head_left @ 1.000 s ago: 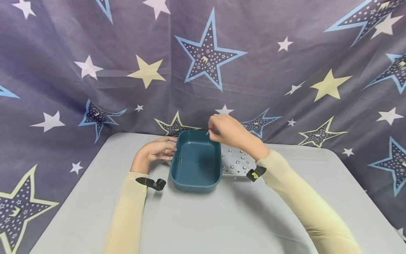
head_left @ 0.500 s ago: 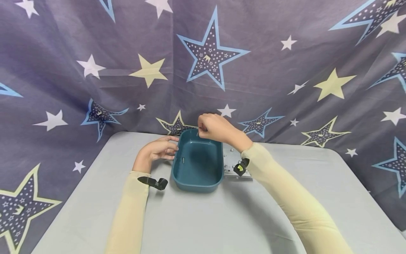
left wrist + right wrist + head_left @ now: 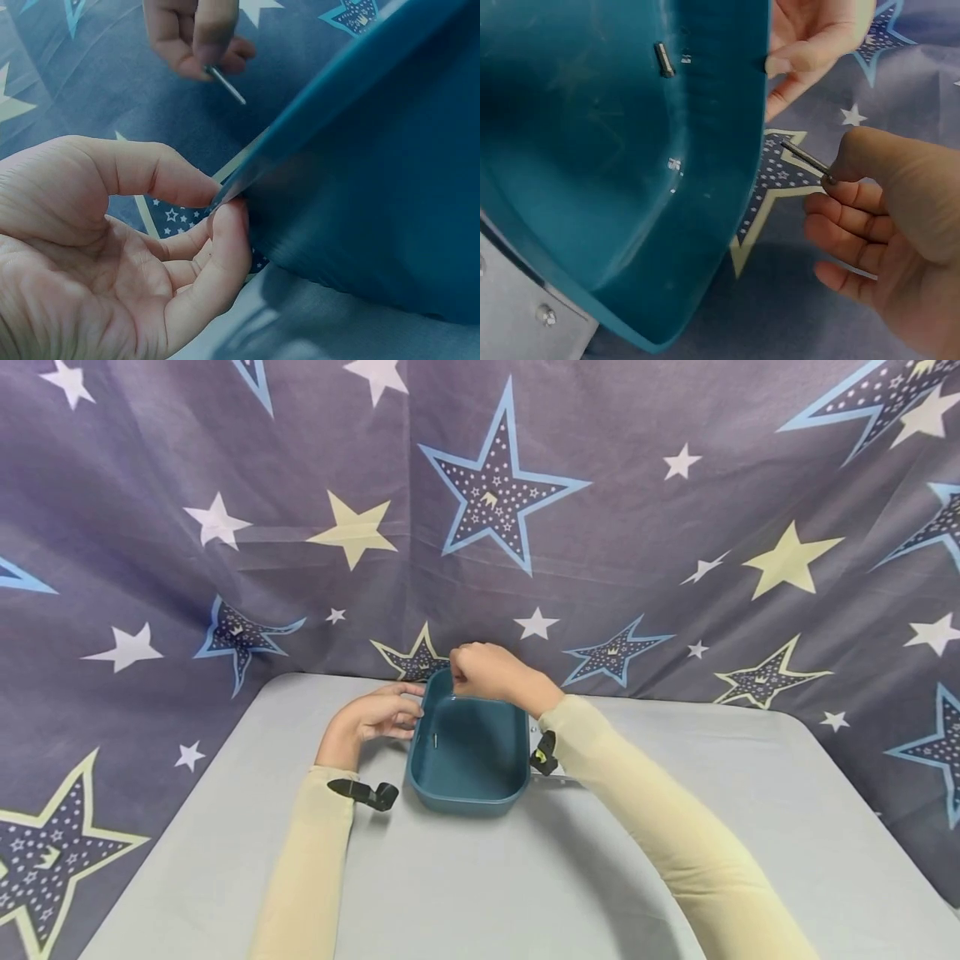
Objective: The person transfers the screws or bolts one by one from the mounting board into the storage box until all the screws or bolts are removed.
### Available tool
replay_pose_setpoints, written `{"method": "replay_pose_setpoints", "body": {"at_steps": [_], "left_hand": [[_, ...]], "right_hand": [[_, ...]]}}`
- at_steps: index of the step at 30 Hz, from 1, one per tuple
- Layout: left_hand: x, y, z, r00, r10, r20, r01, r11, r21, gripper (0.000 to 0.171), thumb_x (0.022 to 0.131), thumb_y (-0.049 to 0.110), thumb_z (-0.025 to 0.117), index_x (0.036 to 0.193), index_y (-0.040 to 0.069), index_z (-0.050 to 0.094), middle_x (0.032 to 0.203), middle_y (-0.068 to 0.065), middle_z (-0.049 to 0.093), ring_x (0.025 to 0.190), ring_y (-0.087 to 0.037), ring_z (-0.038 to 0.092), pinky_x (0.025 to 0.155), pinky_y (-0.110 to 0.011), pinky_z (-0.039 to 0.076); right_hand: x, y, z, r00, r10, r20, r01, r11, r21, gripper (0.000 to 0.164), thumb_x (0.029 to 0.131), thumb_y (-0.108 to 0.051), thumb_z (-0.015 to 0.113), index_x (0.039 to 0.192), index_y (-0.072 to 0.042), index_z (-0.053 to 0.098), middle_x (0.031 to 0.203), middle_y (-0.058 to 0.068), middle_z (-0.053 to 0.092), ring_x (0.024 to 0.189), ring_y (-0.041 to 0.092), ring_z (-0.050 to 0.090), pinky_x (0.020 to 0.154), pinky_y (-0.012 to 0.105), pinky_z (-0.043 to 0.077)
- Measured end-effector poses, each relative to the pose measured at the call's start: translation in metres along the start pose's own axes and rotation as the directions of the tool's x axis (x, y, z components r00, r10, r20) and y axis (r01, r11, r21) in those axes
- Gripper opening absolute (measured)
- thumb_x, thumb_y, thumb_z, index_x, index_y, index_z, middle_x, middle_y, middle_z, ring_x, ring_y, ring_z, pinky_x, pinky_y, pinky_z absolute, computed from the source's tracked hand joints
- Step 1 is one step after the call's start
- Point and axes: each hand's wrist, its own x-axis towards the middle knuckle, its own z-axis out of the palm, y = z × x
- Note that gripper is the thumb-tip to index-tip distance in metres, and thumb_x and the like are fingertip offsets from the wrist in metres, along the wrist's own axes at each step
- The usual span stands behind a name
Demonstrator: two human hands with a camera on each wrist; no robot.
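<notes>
My left hand (image 3: 373, 714) pinches the left rim of a deep teal plastic tray (image 3: 480, 756) between thumb and fingers, plainly so in the left wrist view. Over the tray's far end, my right hand (image 3: 491, 675) holds a thin metal screw (image 3: 806, 159) between thumb and index finger, its free end pointing out from the fingertips. The head view hides most of this screw. Another screw (image 3: 664, 60) lies on the tray's floor near the left wall.
Right of the tray is a silvery metal plate (image 3: 525, 311) with bolts standing in it, mostly hidden behind the right forearm. A pale cloth covers the table (image 3: 450, 885). A star-patterned curtain (image 3: 645, 543) hangs close behind the tray.
My right hand has moved left from the tray's far right corner across its far end, dipping lower, with the screw still held. My left hand keeps its place on the rim.
</notes>
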Motion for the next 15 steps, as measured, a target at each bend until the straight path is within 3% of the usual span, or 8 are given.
{"method": "replay_pose_setpoints", "body": {"at_steps": [6,15], "left_hand": [[-0.001,0.001,0.0,1.0,-0.003,-0.005,0.003,1.0,0.011,0.067,0.091,-0.001,0.053,0.152,-0.003,0.027,0.094,0.001,0.062,0.075,-0.006,0.063,0.07,-0.026,0.058],[0.0,0.0,-0.001,1.0,-0.003,-0.003,0.003,1.0,-0.002,0.065,0.09,-0.001,0.053,0.151,-0.002,0.029,0.089,0.003,0.064,0.075,-0.007,0.063,0.071,-0.026,0.057]], "right_hand": [[0.01,-0.002,0.01,0.998,0.0,0.065,0.001,1.0,-0.014,0.041,0.086,-0.007,0.064,0.062,-0.02,0.033,0.058,-0.008,0.027,0.055,0.008,0.022,0.054,0.023,0.022],[0.018,-0.007,0.027,0.986,0.037,0.16,-0.043,0.998,0.037,0.043,0.091,-0.01,0.068,0.06,-0.018,0.04,0.052,-0.009,0.031,0.051,0.007,0.029,0.052,0.022,0.027]]}}
